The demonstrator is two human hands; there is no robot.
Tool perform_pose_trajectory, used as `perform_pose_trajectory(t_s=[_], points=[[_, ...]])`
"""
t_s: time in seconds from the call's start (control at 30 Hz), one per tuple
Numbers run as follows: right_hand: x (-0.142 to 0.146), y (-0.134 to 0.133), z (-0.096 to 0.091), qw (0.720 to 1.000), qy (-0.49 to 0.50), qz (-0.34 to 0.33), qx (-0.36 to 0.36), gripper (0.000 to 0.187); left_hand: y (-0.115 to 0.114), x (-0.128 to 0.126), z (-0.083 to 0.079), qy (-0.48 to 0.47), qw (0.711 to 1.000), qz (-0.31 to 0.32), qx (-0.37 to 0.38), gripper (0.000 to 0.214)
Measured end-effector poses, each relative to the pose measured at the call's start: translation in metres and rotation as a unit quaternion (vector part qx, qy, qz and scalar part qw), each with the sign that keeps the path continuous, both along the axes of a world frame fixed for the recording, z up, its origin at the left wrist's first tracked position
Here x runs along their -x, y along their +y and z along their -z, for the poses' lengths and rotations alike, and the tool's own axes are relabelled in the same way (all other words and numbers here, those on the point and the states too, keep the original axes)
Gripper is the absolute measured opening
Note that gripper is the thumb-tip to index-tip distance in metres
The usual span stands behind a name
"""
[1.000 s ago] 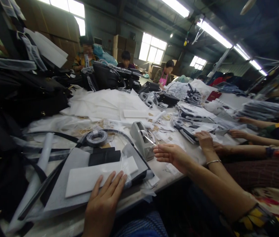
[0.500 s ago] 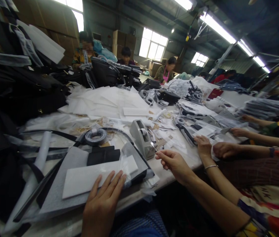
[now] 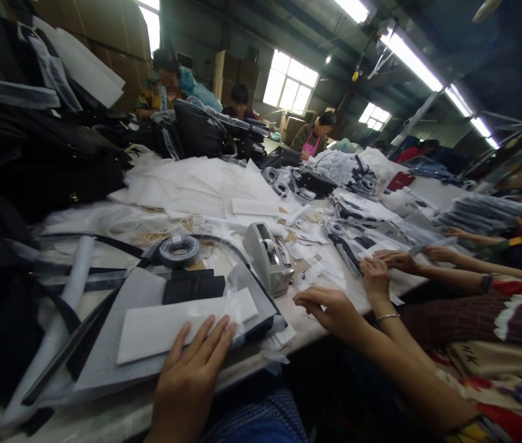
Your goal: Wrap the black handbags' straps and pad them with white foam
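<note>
My left hand (image 3: 187,381) lies flat with its fingers spread on a white foam sheet (image 3: 159,326). The sheet rests on a grey flat piece (image 3: 117,363) beside a black wallet-like item (image 3: 194,287). My right hand (image 3: 330,307) hovers just right of a grey tape dispenser (image 3: 265,258), fingers curled together in a pinch. What they pinch is too small to see. Crinkled clear film (image 3: 237,307) sits at the sheet's right end by my left fingertips.
A grey strap roll (image 3: 178,249) and black straps lie behind the sheet. Black bags (image 3: 44,166) are piled on the left. White sheets (image 3: 196,184) and paper scraps cover the table. Co-workers' hands (image 3: 381,271) work close on the right, and people sit at the far end.
My right hand reached to the tape dispenser, pinched at its blade, then drew back a little toward me. My left hand stayed flat on the foam sheet. The co-workers' hands shifted.
</note>
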State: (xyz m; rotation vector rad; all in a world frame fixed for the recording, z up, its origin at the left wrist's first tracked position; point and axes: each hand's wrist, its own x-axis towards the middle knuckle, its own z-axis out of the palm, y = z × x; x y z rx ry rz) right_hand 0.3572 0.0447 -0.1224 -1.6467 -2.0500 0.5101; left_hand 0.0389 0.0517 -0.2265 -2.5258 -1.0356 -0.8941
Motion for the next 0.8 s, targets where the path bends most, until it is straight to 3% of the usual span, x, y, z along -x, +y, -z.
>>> perform_pose_trajectory(t_s=[0.17,0.27,0.37,0.5,0.63,0.8], points=[[0.045,0.032,-0.038,0.962,-0.136,-0.236,0.014,0.028,-0.002,-0.003,-0.007,-0.036,0.999,-0.001,0.035,0.044],[0.078,0.071,-0.037,0.927,-0.188,-0.323,0.015,0.029,-0.004,-0.006,-0.012,-0.057,0.998,-0.008,0.038,0.043],[0.106,0.11,-0.025,0.882,-0.261,-0.39,0.036,0.023,-0.005,-0.007,-0.015,-0.072,0.997,-0.011,0.038,0.043],[0.13,0.142,-0.012,0.839,-0.335,-0.413,0.118,0.021,-0.007,-0.01,-0.013,-0.11,0.991,-0.014,0.069,0.042],[0.145,0.159,-0.01,0.814,-0.399,-0.391,0.157,0.033,-0.008,-0.015,-0.008,-0.174,0.979,-0.02,0.099,0.038],[0.147,0.177,-0.003,0.811,-0.421,-0.376,0.153,0.049,-0.007,-0.018,-0.007,-0.167,0.98,-0.025,0.106,0.038]])
